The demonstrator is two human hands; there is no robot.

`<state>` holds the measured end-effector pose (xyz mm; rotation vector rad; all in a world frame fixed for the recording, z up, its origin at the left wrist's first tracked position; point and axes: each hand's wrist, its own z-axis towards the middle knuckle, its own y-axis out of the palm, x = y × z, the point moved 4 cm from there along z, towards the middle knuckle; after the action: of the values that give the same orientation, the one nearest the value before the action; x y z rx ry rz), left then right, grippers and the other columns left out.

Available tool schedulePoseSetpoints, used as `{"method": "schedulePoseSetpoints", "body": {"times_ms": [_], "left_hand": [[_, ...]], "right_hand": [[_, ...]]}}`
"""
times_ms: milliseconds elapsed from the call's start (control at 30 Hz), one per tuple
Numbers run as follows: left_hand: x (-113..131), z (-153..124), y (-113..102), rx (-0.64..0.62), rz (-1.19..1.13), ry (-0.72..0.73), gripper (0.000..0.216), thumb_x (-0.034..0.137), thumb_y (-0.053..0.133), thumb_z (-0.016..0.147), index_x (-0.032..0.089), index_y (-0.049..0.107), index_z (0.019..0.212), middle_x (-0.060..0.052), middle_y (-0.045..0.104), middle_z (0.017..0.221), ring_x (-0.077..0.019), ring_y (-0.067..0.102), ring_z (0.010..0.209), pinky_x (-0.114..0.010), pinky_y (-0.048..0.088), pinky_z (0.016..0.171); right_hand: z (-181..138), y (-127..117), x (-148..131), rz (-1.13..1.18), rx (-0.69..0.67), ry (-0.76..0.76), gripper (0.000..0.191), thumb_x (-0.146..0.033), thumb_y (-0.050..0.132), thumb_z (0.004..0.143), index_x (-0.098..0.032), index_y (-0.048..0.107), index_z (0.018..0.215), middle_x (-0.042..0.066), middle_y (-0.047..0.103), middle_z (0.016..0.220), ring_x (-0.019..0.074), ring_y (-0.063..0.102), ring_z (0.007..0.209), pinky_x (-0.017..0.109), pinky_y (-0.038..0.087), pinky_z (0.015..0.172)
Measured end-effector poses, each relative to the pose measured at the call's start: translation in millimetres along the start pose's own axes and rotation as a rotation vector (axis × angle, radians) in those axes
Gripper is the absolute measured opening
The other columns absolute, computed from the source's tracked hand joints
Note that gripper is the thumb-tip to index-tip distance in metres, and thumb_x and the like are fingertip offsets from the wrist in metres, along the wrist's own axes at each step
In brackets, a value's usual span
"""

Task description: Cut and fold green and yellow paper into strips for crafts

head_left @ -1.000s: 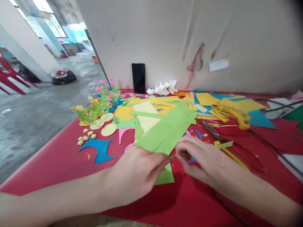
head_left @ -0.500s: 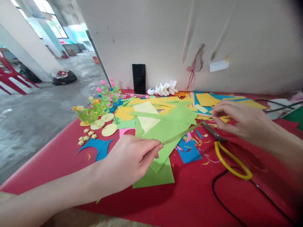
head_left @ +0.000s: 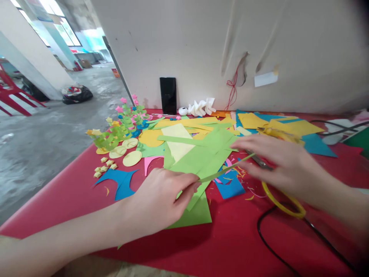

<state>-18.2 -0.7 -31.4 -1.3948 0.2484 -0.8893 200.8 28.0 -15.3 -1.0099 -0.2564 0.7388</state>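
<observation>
A narrow green paper strip (head_left: 216, 176) stretches up to the right from my left hand (head_left: 161, 198), whose thumb and fingers are pinched on its near end. My right hand (head_left: 284, 163) is slightly blurred, its thumb and fingers spread apart around the strip's far end without closing on it. Partly hidden beneath this hand lies a pair of scissors with yellow handles (head_left: 284, 204). Overlapping green paper sheets (head_left: 201, 161) rest below the strip, with a cream paper piece (head_left: 177, 142) on top. Blue paper scraps (head_left: 230, 185) and small trimmings lie close by.
Green curled-paper plants with paper stars (head_left: 125, 123) stand at the left, near pale paper discs (head_left: 132, 158) and small folded stars (head_left: 105, 166). A black phone (head_left: 168, 95) leans on the back panel (head_left: 198, 46). A black cable (head_left: 261, 227) crosses the red tabletop (head_left: 230, 246).
My right hand has moved left and its fingers have spread from a near-closed pose around the strip's far end, uncovering yellow paper behind. My left hand keeps its pinch, almost in place.
</observation>
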Motion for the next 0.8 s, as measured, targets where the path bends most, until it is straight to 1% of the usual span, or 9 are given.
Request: {"method": "schedulePoseSetpoints", "body": {"times_ms": [133,267,333,400,500,633,800], "left_hand": [[1,-1,4,-0.011,0.017,-0.002,0.021,0.015,0.043,0.084,0.019,0.063,0.089,-0.001,0.068,0.068,-0.0136,0.063,0.059,-0.021,0.040,0.051],[3,0,5,0.051,-0.013,0.021,0.024,0.018,0.044,0.084,0.018,0.060,0.102,-0.003,0.070,0.079,-0.0140,0.065,0.065,-0.021,0.047,0.058],[5,-1,7,0.096,-0.030,0.069,0.022,0.019,0.045,0.085,0.018,0.061,0.099,-0.003,0.070,0.077,-0.0137,0.065,0.065,-0.021,0.049,0.060],[7,-2,9,0.139,-0.031,0.131,0.019,0.018,0.046,0.085,0.017,0.063,0.092,-0.003,0.070,0.073,-0.0132,0.065,0.065,-0.021,0.049,0.060],[10,-5,11,0.199,0.001,0.204,0.017,0.018,0.047,0.084,0.017,0.063,0.085,-0.003,0.069,0.068,-0.0122,0.065,0.062,-0.019,0.049,0.057],[9,-6,10,0.233,0.044,0.254,0.014,0.015,0.049,0.082,0.016,0.063,0.080,-0.001,0.067,0.063,-0.0101,0.062,0.055,-0.017,0.046,0.051],[-4,0,0,0.309,0.033,0.212,0.007,0.012,0.057,0.076,0.015,0.063,0.078,0.002,0.067,0.063,-0.0072,0.059,0.051,-0.016,0.040,0.047]], "right_hand": [[-13,16,-28,0.034,-0.075,-0.047,0.021,-0.037,0.045,0.087,-0.023,0.061,0.084,0.005,0.061,0.072,0.0194,0.058,0.074,0.029,0.044,0.063],[-11,25,-49,0.051,-0.133,-0.087,0.024,-0.033,0.043,0.088,-0.020,0.062,0.081,0.004,0.061,0.068,0.0168,0.057,0.067,0.027,0.041,0.060],[-8,28,-60,0.065,-0.176,-0.113,0.023,-0.027,0.042,0.089,-0.019,0.062,0.080,0.003,0.062,0.067,0.0154,0.057,0.064,0.027,0.039,0.059],[-6,32,-70,0.096,-0.230,-0.123,0.023,-0.021,0.041,0.089,-0.018,0.062,0.080,0.002,0.062,0.067,0.0144,0.056,0.062,0.027,0.037,0.058],[-6,34,-81,0.131,-0.245,-0.129,0.025,-0.016,0.040,0.089,-0.017,0.061,0.074,0.001,0.060,0.063,0.0135,0.054,0.058,0.027,0.036,0.056],[-7,31,-83,0.113,-0.186,-0.152,0.028,-0.014,0.040,0.088,-0.015,0.060,0.068,0.001,0.057,0.057,0.0131,0.052,0.054,0.027,0.035,0.054],[-3,18,-67,0.141,-0.158,-0.100,0.024,-0.018,0.045,0.087,-0.017,0.062,0.070,0.000,0.062,0.063,0.0116,0.056,0.058,0.025,0.038,0.058]]}}
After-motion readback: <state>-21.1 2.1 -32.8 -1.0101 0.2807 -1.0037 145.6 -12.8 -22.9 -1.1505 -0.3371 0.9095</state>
